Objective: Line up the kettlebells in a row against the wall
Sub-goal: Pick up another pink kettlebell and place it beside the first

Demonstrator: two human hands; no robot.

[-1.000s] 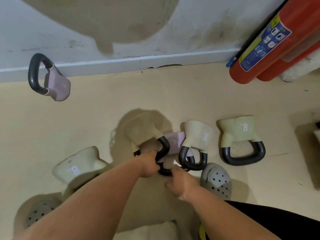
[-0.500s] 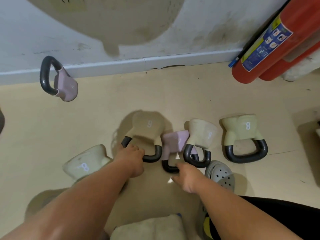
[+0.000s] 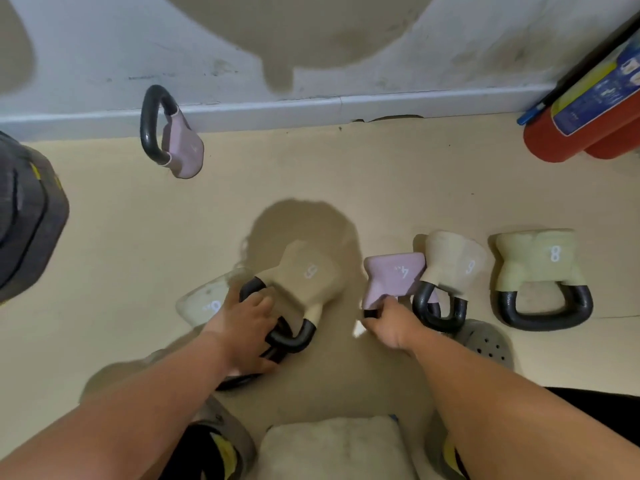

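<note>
My left hand point(image 3: 247, 327) is closed around the black handle of a tan kettlebell marked 6 point(image 3: 304, 275), which tilts above the floor. My right hand point(image 3: 389, 323) grips the handle of a pink kettlebell marked 4 point(image 3: 393, 275). Right of it lie a cream kettlebell marked 6 point(image 3: 453, 265) and a pale green kettlebell marked 8 point(image 3: 536, 261), handles toward me. A pale kettlebell point(image 3: 204, 303) lies partly hidden behind my left hand. Another pink kettlebell point(image 3: 180, 143) stands against the white wall's baseboard point(image 3: 346, 105).
A red fire extinguisher point(image 3: 581, 109) leans at the wall on the right. A dark grey object point(image 3: 24, 216) sits at the left edge. A grey perforated shoe point(image 3: 488, 344) is beside my right arm. Bare beige floor lies between the kettlebells and the baseboard.
My left hand has taken the tan kettlebell's handle and tilted it. My right hand has closed on the pink kettlebell's handle. The view has shifted left, showing the dark object.
</note>
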